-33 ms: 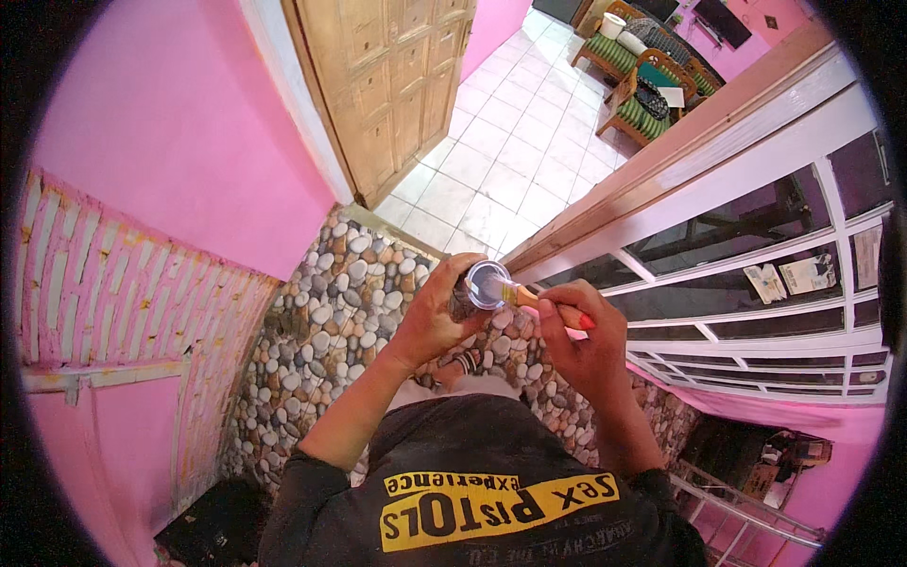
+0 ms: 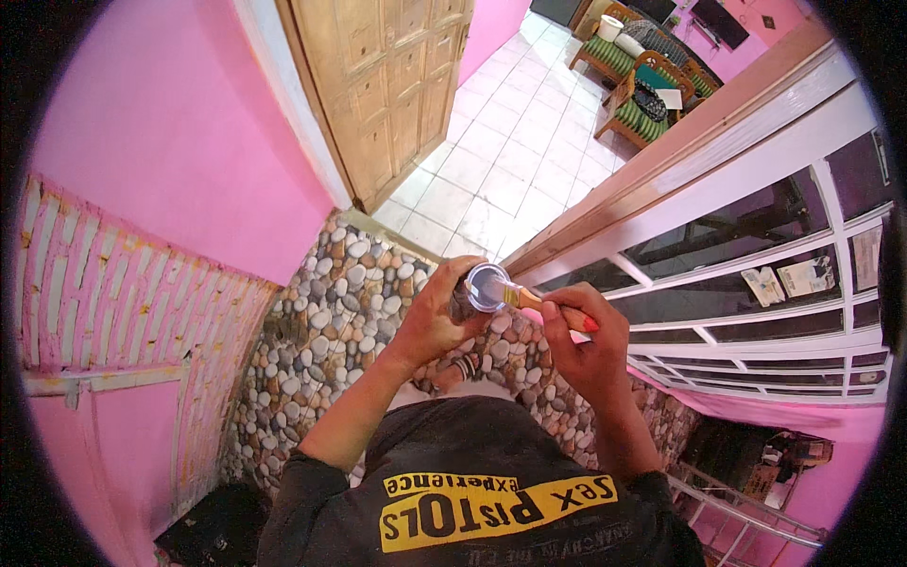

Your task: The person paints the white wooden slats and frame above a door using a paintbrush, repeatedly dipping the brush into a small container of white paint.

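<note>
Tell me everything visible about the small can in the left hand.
The small can is round, metallic-looking and open-topped, showing pale, whitish contents. It is held roughly upright in front of the chest, with the left hand wrapped around its side. A paintbrush with a wooden handle, held by the right hand, reaches its rim.

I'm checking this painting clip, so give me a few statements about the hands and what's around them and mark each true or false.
1. The left hand holds a small open paint can. True.
2. The right hand holds a roller. False: it holds a paintbrush whose bristles are at the can's mouth.
3. The wooden door is painted pink. False: it is bare brown wood; the wall beside it is pink.
4. A white window frame is on the person's right. True.
</note>
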Available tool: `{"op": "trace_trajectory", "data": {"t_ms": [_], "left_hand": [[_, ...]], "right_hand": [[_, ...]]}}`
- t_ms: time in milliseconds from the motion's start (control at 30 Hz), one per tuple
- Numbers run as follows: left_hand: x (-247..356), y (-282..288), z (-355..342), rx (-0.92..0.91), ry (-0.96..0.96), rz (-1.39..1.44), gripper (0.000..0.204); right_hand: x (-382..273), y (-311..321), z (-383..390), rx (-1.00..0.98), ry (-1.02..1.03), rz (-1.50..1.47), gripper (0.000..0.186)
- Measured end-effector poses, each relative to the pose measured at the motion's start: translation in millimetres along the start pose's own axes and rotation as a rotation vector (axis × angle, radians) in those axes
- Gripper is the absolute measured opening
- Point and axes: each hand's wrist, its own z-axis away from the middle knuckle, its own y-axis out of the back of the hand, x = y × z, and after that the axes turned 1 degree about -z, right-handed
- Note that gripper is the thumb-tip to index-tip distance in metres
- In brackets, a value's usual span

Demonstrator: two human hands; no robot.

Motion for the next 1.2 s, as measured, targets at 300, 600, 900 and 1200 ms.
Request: {"op": "trace_trajectory", "data": {"t_ms": [300, 600, 900, 1200], "left_hand": [[10, -33, -89, -0.17, -0.053, 0.022, 0.069], [-2, -51, -167, -0.431, -0.173, 0.177, 0.066], [9, -41, -244, -0.641, -0.359, 0.295, 0.064], [32, -48, -287, -0.716, -0.443, 0.364, 0.066]], "right_hand": [[52, 39, -9, 0.448, -0.324, -0.595, 0.009], [73, 46, -9, 0.806, -0.519, -0.623, 0.014], [40, 23, -30, 1.124, -0.446, -0.503, 0.016], [21, 35, -59, 1.379, -0.441, -0.757, 0.015]]}}
